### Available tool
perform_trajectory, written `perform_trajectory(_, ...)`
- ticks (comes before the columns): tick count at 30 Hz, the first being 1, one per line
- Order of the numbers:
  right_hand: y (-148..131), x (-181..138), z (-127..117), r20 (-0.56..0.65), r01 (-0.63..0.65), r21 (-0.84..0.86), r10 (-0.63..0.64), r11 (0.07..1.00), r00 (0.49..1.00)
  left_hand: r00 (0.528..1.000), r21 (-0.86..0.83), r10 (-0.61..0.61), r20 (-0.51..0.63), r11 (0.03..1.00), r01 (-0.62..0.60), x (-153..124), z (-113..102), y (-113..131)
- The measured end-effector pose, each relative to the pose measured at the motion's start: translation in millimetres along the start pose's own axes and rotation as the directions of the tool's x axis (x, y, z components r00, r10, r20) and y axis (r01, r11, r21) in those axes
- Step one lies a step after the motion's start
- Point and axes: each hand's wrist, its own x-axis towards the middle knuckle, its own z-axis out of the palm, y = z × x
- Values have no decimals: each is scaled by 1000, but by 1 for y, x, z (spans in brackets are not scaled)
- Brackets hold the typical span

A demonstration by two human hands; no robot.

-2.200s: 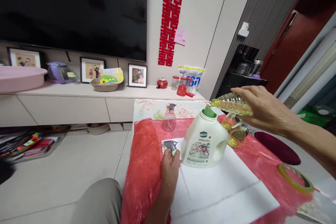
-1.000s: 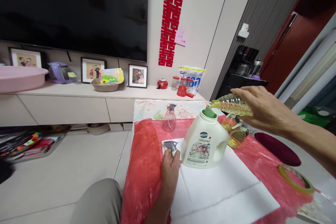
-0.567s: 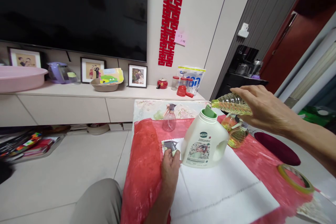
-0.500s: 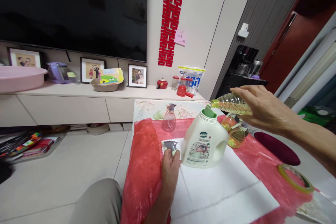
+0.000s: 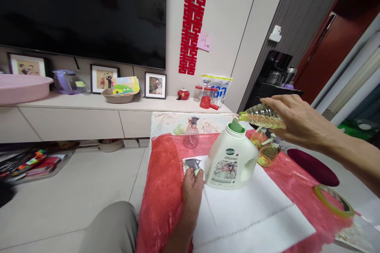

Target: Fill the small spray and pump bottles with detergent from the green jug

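Observation:
My right hand [image 5: 292, 114] is closed around a clear ribbed bottle [image 5: 261, 117] with yellow liquid in it. The bottle lies tilted almost level, its neck at the green spout of a white detergent jug [image 5: 233, 162]. The jug stands upright, uncapped, on a white sheet [image 5: 252, 213]. Left of the jug, my left hand [image 5: 192, 185] is closed on a grey spray trigger head [image 5: 192, 163]. Behind it stands a clear pink spray bottle [image 5: 191, 136] with a dark top. A spray bottle of yellow liquid [image 5: 268, 153] stands right of the jug, partly hidden.
Red plastic film [image 5: 162, 182] covers much of the table. A roll of tape [image 5: 334, 201] lies at the right side. Behind the table, a low cabinet [image 5: 89, 114] carries framed photos, a basket [image 5: 121, 95] and several red-lidded jars. A dark red stool [image 5: 313, 167] stands beyond the table's right edge.
Hardly anything differs. The bottle in my right hand stays tilted at the jug's spout, and my left hand keeps the same hold on the spray trigger head.

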Motion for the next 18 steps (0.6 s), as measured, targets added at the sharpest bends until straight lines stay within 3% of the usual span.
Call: perform_trajectory(18, 0, 2, -3, 0, -1, -25, 1, 1000, 1000, 1000, -3, 4, -14, 1000, -4, 1, 1, -1)
